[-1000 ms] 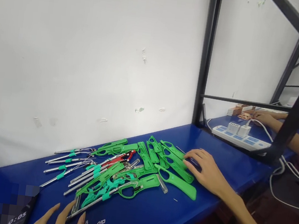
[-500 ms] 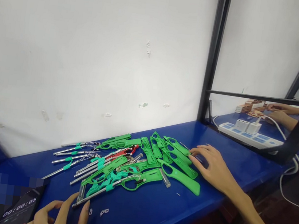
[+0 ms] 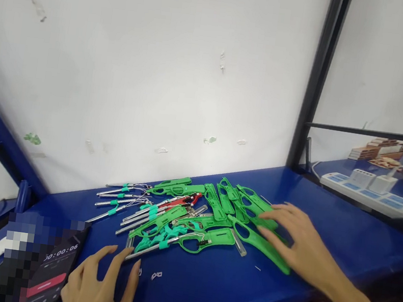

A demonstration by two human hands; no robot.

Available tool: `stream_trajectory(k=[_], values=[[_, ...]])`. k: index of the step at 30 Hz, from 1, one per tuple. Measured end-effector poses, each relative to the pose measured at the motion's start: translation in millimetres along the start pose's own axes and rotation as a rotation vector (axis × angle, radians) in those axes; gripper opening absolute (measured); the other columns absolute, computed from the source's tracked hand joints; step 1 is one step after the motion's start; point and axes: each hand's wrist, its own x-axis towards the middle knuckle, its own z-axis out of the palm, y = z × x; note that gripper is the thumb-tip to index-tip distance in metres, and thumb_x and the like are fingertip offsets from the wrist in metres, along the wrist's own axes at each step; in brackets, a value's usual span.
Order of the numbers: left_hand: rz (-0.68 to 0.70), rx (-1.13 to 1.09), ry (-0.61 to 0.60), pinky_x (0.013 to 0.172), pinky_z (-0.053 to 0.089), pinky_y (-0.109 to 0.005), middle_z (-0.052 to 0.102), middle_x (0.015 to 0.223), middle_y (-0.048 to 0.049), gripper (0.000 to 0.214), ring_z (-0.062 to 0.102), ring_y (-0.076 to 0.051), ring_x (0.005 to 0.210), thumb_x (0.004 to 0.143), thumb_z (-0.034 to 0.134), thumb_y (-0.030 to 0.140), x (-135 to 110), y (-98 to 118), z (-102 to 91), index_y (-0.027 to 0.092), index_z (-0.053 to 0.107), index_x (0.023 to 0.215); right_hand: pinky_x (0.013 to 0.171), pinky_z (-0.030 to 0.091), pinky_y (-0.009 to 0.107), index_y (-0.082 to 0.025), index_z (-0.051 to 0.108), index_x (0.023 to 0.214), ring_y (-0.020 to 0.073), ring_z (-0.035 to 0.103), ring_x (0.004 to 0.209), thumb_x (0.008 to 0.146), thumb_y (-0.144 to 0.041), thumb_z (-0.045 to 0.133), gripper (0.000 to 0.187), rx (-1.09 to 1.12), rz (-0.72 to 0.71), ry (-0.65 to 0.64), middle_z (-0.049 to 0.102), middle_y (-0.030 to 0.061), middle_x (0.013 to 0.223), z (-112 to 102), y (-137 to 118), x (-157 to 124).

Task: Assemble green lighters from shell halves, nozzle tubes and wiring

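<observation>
A heap of green plastic handle shells (image 3: 215, 212) lies on the blue table (image 3: 326, 222), mixed with several thin metal rods with teal collars (image 3: 120, 202) and one red piece (image 3: 180, 201). My right hand (image 3: 300, 246) rests flat with fingers spread on the right end of the green shells. My left hand (image 3: 102, 281) lies open near the front edge, fingertips touching the near end of a metal rod assembly (image 3: 147, 250). Neither hand holds anything.
A phone showing a timer (image 3: 54, 268) lies at the front left. A white wall (image 3: 159, 76) backs the table. A black frame post (image 3: 316, 82) stands right, with a white power strip (image 3: 374, 193) and stacked brown pieces (image 3: 376, 150) beyond it.
The view has swung left and down. My right hand has slid onto the green shells; my left hand has spread open by the rod assembly. The co-worker's arms have almost left the picture.
</observation>
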Motion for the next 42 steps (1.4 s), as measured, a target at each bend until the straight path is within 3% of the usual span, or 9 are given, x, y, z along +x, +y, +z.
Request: stream_trajectory(k=[3, 6, 10, 14, 21, 28, 36, 42], values=[[0.142, -0.158, 0.067, 0.092, 0.053, -0.054, 0.065, 0.122, -0.0141, 0.024, 0.059, -0.035, 0.109, 0.101, 0.062, 0.034, 5, 2, -0.2, 0.025, 0.075, 0.118, 0.114, 0.047, 0.059, -0.033, 0.074, 0.124, 0.0344, 0.066, 0.124, 0.100, -0.051, 0.069, 0.030, 0.038, -0.128, -0.165, 0.078, 0.0068, 0.122, 10, -42, 9], [0.186, -0.224, 0.013, 0.091, 0.056, -0.048, 0.067, 0.117, -0.0117, 0.022, 0.061, -0.030, 0.107, 0.103, 0.059, 0.022, 15, 16, -10.7, 0.024, 0.073, 0.119, 0.112, 0.047, 0.061, -0.036, 0.073, 0.127, 0.0352, 0.067, 0.121, 0.097, -0.055, 0.073, 0.035, 0.056, -0.208, -0.212, 0.077, 0.0049, 0.123, 27, -61, 17], [0.205, -0.202, -0.165, 0.091, 0.057, -0.039, 0.070, 0.113, -0.0056, 0.025, 0.064, -0.024, 0.105, 0.102, 0.061, 0.015, 33, 46, -19.1, 0.027, 0.071, 0.121, 0.107, 0.044, 0.065, -0.038, 0.077, 0.122, 0.0398, 0.068, 0.112, 0.091, -0.068, 0.072, 0.044, 0.076, -0.276, -0.161, 0.079, 0.0055, 0.116, 59, -48, 20], [0.229, -0.192, -0.271, 0.090, 0.057, -0.041, 0.070, 0.109, -0.0040, 0.016, 0.063, -0.024, 0.102, 0.101, 0.067, 0.023, 43, 63, -14.2, 0.025, 0.071, 0.117, 0.103, 0.042, 0.066, -0.039, 0.078, 0.110, 0.0392, 0.070, 0.101, 0.091, -0.073, 0.067, 0.040, 0.092, -0.327, -0.125, 0.080, 0.0038, 0.106, 80, -36, 20], [0.235, -0.149, -0.321, 0.086, 0.054, -0.043, 0.068, 0.108, -0.0060, 0.025, 0.061, -0.026, 0.099, 0.098, 0.063, 0.008, 36, 56, -1.7, 0.022, 0.070, 0.117, 0.101, 0.046, 0.059, -0.037, 0.077, 0.105, 0.0345, 0.072, 0.094, 0.094, -0.074, 0.065, 0.041, 0.121, -0.371, -0.080, 0.080, 0.0036, 0.102, 76, -46, 24], [0.254, -0.177, -0.246, 0.086, 0.053, -0.044, 0.067, 0.112, -0.0081, 0.035, 0.062, -0.027, 0.100, 0.096, 0.053, -0.003, 34, 50, 3.6, 0.022, 0.068, 0.117, 0.111, 0.046, 0.058, -0.034, 0.075, 0.110, 0.0306, 0.074, 0.098, 0.100, -0.068, 0.062, 0.038, 0.147, -0.315, -0.151, 0.081, 0.0030, 0.102, 60, -55, 25], [0.288, -0.330, -0.179, 0.087, 0.055, -0.039, 0.061, 0.120, -0.0089, 0.050, 0.062, -0.024, 0.103, 0.095, 0.046, -0.006, 21, 42, -13.8, 0.026, 0.061, 0.130, 0.106, 0.050, 0.059, -0.036, 0.072, 0.112, 0.0313, 0.077, 0.091, 0.098, -0.063, 0.069, 0.030, 0.206, -0.268, -0.085, 0.082, 0.0011, 0.099, 44, -56, 5], [0.255, -0.397, -0.267, 0.081, 0.059, -0.030, 0.063, 0.121, -0.0087, 0.045, 0.066, -0.021, 0.103, 0.096, 0.047, 0.000, 13, 45, -41.2, 0.028, 0.062, 0.128, 0.110, 0.049, 0.070, -0.042, 0.072, 0.121, 0.0400, 0.077, 0.101, 0.090, -0.062, 0.076, 0.037, 0.297, -0.198, -0.028, 0.082, 0.0013, 0.105, 57, -39, -30]])
